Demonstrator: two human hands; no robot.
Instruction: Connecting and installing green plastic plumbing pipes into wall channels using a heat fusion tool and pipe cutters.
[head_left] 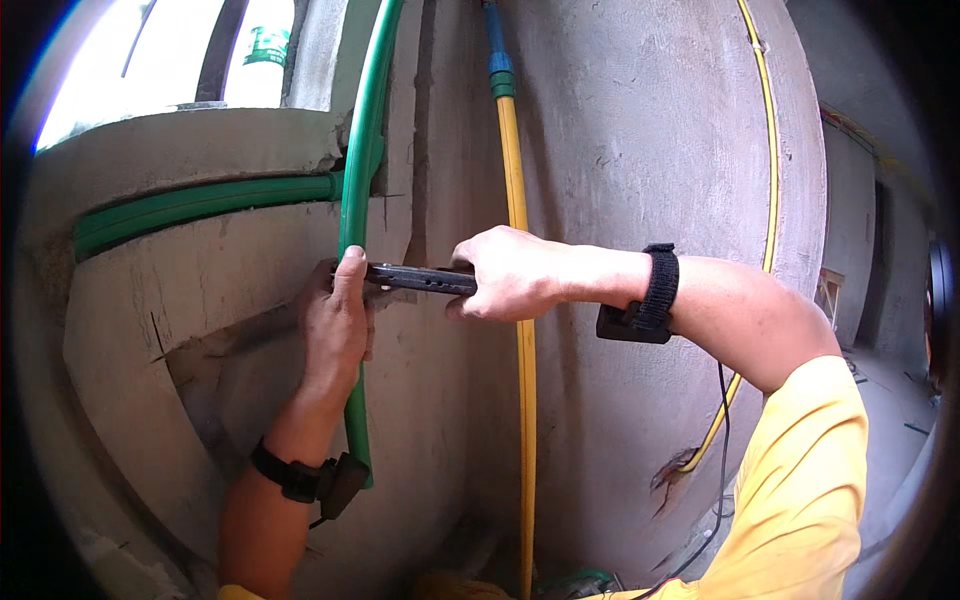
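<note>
My left hand [338, 310] is closed round a vertical green pipe [366, 128], thumb lying along its front. My right hand [505, 275] grips the handle of a black metal hand tool [410, 275], held level with its far end at the green pipe beside my left thumb; that end is mostly hidden. Behind my right hand runs a vertical yellow pipe [525, 420], with a green and blue joint [500, 75] near its top.
A horizontal green pipe [210, 205] crosses the left wall [220, 260] below a window opening [180, 70]. A thin yellow conduit [768, 150] runs down the right wall [640, 120] into a broken hole [675, 470]. A passage [870, 250] opens at far right.
</note>
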